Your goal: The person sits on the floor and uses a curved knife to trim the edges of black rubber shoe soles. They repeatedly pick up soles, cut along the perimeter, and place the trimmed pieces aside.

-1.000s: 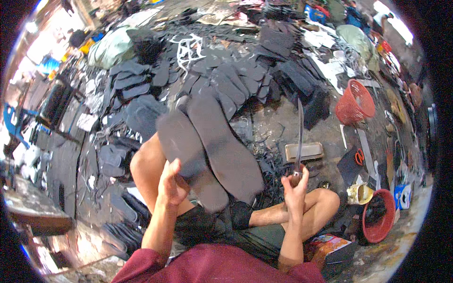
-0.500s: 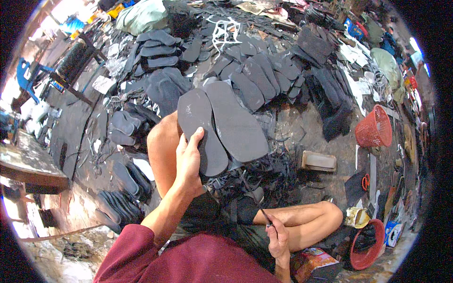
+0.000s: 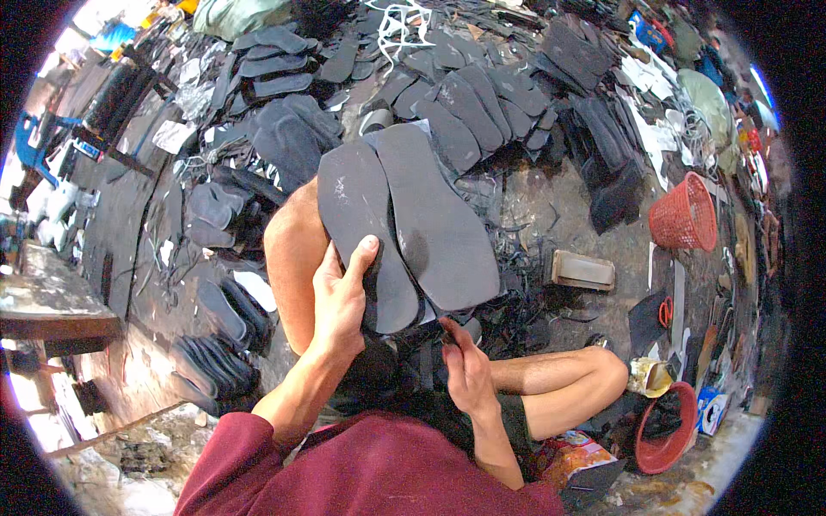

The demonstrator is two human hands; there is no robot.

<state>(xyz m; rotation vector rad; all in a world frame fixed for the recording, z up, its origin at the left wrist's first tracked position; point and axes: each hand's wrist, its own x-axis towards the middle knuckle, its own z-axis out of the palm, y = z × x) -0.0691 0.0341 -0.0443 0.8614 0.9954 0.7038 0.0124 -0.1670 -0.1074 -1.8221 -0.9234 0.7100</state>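
Observation:
My left hand (image 3: pixel 344 292) grips a pair of dark grey shoe soles at the near left, thumb on top and fingers underneath. The left sole (image 3: pixel 354 193) and the right sole (image 3: pixel 443 215) lie side by side, their long edges almost touching, above my raised left knee. A dark smudge or shadow marks the seam between them. Just below the right sole's near edge, my right hand (image 3: pixel 469 370) is closed around a thin dark tool (image 3: pixel 448 334). Only a short piece of that tool shows; its far end is hidden or lost against the dark soles.
Stacks of cut soles (image 3: pixel 275 64) lie ahead, with more soles (image 3: pixel 219 374) at the left. On the right are a red mesh basket (image 3: pixel 684 215), a beige block (image 3: pixel 582 270), orange-handled scissors (image 3: pixel 665 311) and a red basin (image 3: pixel 667 430). Dark scraps cover the floor between my legs.
My right hand has risen from near my lap to the soles' near edge, bringing the thin tool. The soles, still in my left hand, have tilted slightly and sit a little lower.

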